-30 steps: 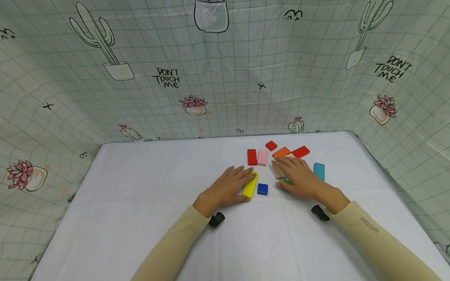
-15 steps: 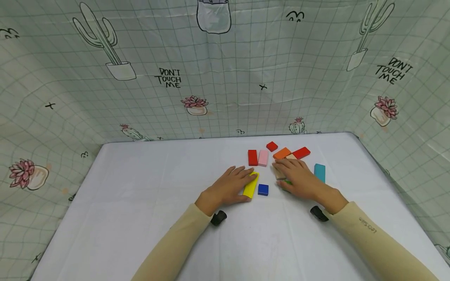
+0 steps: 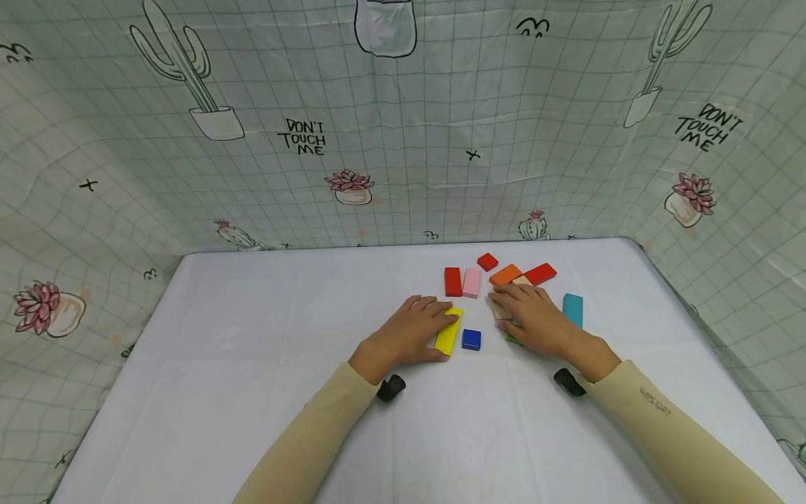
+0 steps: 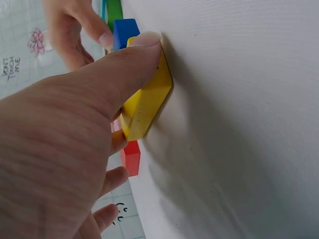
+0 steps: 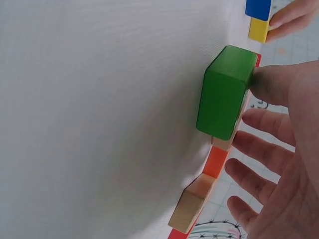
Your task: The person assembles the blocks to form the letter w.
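Observation:
My left hand [image 3: 409, 332] pinches a yellow block [image 3: 448, 332] lengthwise, thumb at its near end and fingers at its far end. In the left wrist view the thumb covers part of that yellow block [image 4: 147, 99]. A small blue block [image 3: 471, 339] lies just right of it. My right hand [image 3: 535, 315] grips a plain wooden block [image 3: 500, 309] between thumb and fingers, partly hidden under them. Close by the right thumb is a green block [image 5: 227, 94], which hides most of the wooden one in the right wrist view.
Beyond the hands lie a red block [image 3: 453, 282], a pink block [image 3: 471, 283], a small red block [image 3: 488, 262], an orange block [image 3: 505, 274] and another red block [image 3: 540, 274]. Right of the right hand is a teal block [image 3: 572, 309]. A second wooden block [image 5: 192, 204] shows below the green one.
The right thumb has drawn in slightly against the near end of the wooden block, and less of the green block's top shows. The left hand stays on the yellow block.

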Demonstrator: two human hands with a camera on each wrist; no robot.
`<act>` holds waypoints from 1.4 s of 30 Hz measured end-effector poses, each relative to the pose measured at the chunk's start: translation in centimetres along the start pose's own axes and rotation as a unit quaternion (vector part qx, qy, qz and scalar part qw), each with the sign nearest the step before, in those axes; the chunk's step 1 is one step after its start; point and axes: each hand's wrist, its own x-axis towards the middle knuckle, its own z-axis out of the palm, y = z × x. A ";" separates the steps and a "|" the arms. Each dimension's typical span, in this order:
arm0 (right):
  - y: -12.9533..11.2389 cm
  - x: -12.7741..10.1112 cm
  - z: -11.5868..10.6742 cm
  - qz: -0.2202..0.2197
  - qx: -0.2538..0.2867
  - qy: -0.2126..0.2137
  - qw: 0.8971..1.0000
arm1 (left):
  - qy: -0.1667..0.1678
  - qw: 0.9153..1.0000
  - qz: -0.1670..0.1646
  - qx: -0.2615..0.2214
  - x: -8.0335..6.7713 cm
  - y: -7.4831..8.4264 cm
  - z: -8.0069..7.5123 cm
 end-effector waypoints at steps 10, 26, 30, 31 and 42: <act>-0.1 0.6 0.0 -0.002 -0.015 0.003 1.000 | 0.006 1.000 -0.010 -0.002 -0.3 -0.2 0.2; -0.6 0.9 -0.3 -0.001 -0.011 0.006 1.000 | 0.078 0.994 -0.070 -0.014 -2.1 -1.2 0.8; -0.5 0.9 -0.4 -0.005 -0.007 0.012 1.000 | 0.111 0.989 -0.095 -0.026 -3.3 -1.7 0.8; -0.5 0.9 -0.4 -0.006 -0.007 0.013 1.000 | 0.118 0.988 -0.100 -0.027 -3.6 -1.9 0.8; -0.1 0.7 -0.5 -0.009 -0.011 0.027 1.000 | 0.176 0.975 -0.133 -0.027 -6.5 -3.7 1.0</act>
